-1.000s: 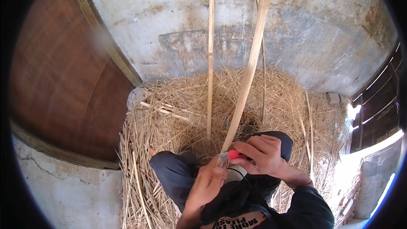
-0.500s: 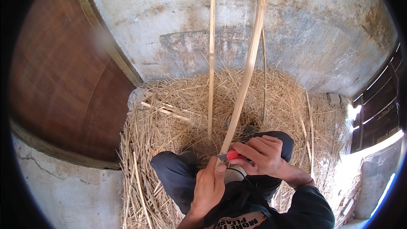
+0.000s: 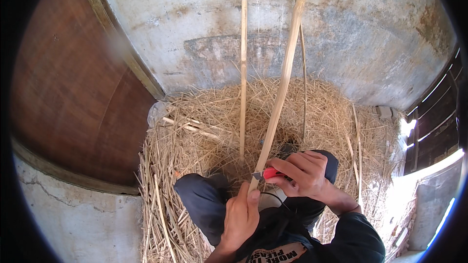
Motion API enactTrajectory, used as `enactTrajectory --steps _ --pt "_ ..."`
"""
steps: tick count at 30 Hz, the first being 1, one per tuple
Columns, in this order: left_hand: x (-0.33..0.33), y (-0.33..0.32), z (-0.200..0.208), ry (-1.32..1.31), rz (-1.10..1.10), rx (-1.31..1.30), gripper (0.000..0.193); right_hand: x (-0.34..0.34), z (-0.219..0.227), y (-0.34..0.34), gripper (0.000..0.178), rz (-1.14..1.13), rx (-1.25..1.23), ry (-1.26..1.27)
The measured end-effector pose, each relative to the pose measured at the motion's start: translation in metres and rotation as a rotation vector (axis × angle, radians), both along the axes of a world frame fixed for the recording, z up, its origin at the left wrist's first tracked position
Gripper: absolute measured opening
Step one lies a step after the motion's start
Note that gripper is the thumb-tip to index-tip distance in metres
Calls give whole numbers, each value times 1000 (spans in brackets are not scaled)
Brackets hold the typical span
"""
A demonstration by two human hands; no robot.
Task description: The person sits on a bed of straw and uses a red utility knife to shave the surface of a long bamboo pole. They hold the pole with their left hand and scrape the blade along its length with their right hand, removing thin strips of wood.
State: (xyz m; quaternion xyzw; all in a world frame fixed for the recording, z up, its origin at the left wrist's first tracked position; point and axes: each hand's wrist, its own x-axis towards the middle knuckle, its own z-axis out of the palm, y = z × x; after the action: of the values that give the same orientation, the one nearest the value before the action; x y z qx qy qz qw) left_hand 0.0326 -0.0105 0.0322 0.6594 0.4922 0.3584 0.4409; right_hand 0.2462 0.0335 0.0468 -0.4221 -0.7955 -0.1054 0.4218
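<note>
A long pale bamboo strip (image 3: 280, 92) slants from my lap up toward the wall. Its lower end is in my left hand (image 3: 241, 212), thumb and fingers closed round it. My right hand (image 3: 302, 173) grips a red-handled utility knife (image 3: 271, 173). The metal blade lies across the strip just above my left hand. How deep the edge bites, if at all, I cannot tell. My knees in dark trousers (image 3: 200, 204) are spread on either side.
Loose straw-like shavings (image 3: 195, 117) cover the floor. One upright bamboo strip (image 3: 243, 68) and a thinner strip (image 3: 303, 58) stand before the concrete wall (image 3: 360, 34). A brown panel (image 3: 73, 83) is at left, dark slats (image 3: 434, 112) at right.
The bamboo strip has slid a little toward me, so its top end now shows. The knife sits slightly higher on it relative to my left hand, which has dropped a bit.
</note>
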Motion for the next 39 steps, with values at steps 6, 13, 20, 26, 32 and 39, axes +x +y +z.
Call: enactTrajectory --steps 6,13,20,26,32,39 --pt "-4 -7 -11 80 5 -9 38 5 0 5 38 -11 -16 10" --pt "-8 -25 -29 123 -27 -75 36 29 5 34 26 -113 -27 229" --pt "-26 -63 -37 126 -51 -339 39 114 24 99 26 -462 -48 544" --pt "-41 -43 -66 22 -63 -250 45 83 5 69 25 -256 -82 402" --pt "-30 -17 -48 -72 7 -214 43 21 -27 21 30 8 -181 142" --pt "-17 -6 -23 39 7 -111 32 -6 -34 -1 39 92 -148 32"
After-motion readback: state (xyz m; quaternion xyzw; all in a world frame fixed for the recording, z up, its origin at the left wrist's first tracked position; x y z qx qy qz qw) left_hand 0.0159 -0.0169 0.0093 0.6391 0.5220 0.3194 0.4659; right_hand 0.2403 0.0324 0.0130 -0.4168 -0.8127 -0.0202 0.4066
